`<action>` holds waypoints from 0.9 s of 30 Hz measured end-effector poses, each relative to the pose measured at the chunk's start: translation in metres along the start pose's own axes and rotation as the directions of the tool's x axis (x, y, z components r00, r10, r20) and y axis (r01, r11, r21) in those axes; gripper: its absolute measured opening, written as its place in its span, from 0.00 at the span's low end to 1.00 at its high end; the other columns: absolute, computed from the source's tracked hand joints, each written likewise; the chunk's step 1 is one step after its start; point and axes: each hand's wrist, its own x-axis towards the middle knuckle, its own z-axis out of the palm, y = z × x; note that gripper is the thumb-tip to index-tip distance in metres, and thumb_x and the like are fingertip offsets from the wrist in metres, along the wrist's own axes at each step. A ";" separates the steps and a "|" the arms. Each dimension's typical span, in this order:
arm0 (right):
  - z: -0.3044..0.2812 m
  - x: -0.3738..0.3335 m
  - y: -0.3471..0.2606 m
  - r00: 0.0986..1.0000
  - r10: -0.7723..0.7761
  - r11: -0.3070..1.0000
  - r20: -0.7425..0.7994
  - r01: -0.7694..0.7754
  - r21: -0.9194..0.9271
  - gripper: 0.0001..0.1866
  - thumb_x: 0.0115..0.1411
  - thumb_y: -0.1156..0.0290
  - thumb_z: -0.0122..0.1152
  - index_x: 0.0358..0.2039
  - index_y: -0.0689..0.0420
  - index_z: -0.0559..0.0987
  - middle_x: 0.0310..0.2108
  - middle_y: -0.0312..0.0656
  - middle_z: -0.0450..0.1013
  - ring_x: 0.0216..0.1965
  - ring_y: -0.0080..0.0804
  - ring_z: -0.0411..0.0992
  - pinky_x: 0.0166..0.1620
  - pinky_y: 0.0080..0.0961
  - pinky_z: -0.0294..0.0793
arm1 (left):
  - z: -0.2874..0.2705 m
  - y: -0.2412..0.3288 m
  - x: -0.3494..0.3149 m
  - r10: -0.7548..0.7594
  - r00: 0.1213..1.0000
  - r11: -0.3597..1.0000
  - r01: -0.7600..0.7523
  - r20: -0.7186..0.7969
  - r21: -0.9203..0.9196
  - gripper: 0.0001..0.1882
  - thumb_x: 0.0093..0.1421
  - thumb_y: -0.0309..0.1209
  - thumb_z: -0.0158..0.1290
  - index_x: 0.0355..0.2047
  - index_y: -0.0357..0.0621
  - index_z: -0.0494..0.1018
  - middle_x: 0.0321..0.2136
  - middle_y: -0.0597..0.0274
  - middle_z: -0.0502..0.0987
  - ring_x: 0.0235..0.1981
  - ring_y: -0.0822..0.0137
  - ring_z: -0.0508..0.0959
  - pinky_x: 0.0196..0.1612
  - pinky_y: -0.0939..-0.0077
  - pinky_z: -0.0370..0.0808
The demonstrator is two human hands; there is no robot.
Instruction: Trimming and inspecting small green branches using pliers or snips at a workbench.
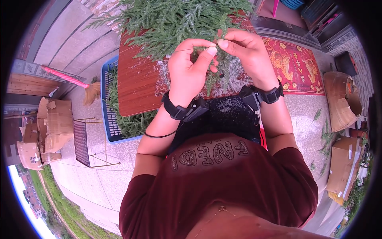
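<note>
Close together over the near edge of the table, my two hands pinch at a green fir-like sprig (224, 73). My left hand (184, 65) is closed, thumb against forefinger. My right hand (254, 53) pinches the sprig's stem at the same spot, and part of the sprig hangs down below the fingers. Exactly what each fingertip grips is too small to make out. Just beyond lies a large heap of similar green branches (175, 24), flecked with white, on a reddish-brown table (137, 85). White crumbs are scattered across the tabletop and my dark lap.
Left of the table stands a blue plastic basket (105, 119) with more greenery. Further left are a small metal-framed rack (81, 143), a broom (91, 92) and cardboard boxes (57, 123). A red patterned mat (296, 67) and another carton (342, 163) lie to the right.
</note>
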 end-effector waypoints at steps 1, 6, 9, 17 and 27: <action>0.004 0.001 0.003 0.995 -0.086 0.994 -0.053 0.082 -0.073 0.04 0.58 0.75 0.62 0.32 0.63 0.80 0.32 0.36 0.76 0.37 0.22 0.71 0.42 0.20 0.68 | -0.001 0.001 0.001 -0.110 0.994 0.987 0.111 0.017 -0.116 0.05 0.60 0.25 0.56 0.36 0.39 0.74 0.25 0.62 0.74 0.23 0.71 0.76 0.23 0.79 0.73; 0.008 0.005 0.009 0.909 -0.396 0.862 -0.134 0.317 -0.396 0.07 0.55 0.73 0.66 0.31 0.64 0.79 0.29 0.37 0.76 0.36 0.25 0.72 0.41 0.24 0.70 | -0.005 0.000 0.005 -0.395 0.911 0.832 0.410 0.120 -0.373 0.07 0.62 0.28 0.54 0.39 0.38 0.72 0.27 0.61 0.75 0.25 0.70 0.76 0.25 0.77 0.74; 0.012 0.005 0.014 0.884 -0.454 0.785 -0.114 0.336 -0.520 0.07 0.56 0.74 0.65 0.33 0.64 0.79 0.32 0.39 0.76 0.39 0.26 0.73 0.43 0.24 0.70 | -0.005 -0.006 0.004 -0.430 0.896 0.800 0.436 0.113 -0.413 0.08 0.62 0.28 0.54 0.40 0.38 0.71 0.29 0.61 0.75 0.26 0.70 0.76 0.26 0.77 0.73; -0.004 0.010 0.006 0.997 0.072 0.997 0.034 -0.072 -0.015 0.08 0.59 0.72 0.61 0.36 0.63 0.81 0.34 0.39 0.78 0.40 0.26 0.74 0.45 0.23 0.70 | -0.014 -0.008 0.013 -0.225 0.973 0.871 0.224 0.051 -0.437 0.10 0.62 0.28 0.53 0.41 0.35 0.72 0.32 0.57 0.77 0.30 0.68 0.77 0.34 0.75 0.75; -0.012 0.006 0.004 0.994 0.040 0.983 0.100 -0.021 -0.181 0.12 0.63 0.69 0.57 0.39 0.65 0.80 0.30 0.38 0.77 0.31 0.22 0.72 0.39 0.22 0.70 | -0.032 0.005 0.021 -0.470 0.775 0.679 0.623 0.422 -0.388 0.12 0.62 0.32 0.53 0.40 0.33 0.75 0.36 0.56 0.79 0.39 0.65 0.78 0.44 0.72 0.74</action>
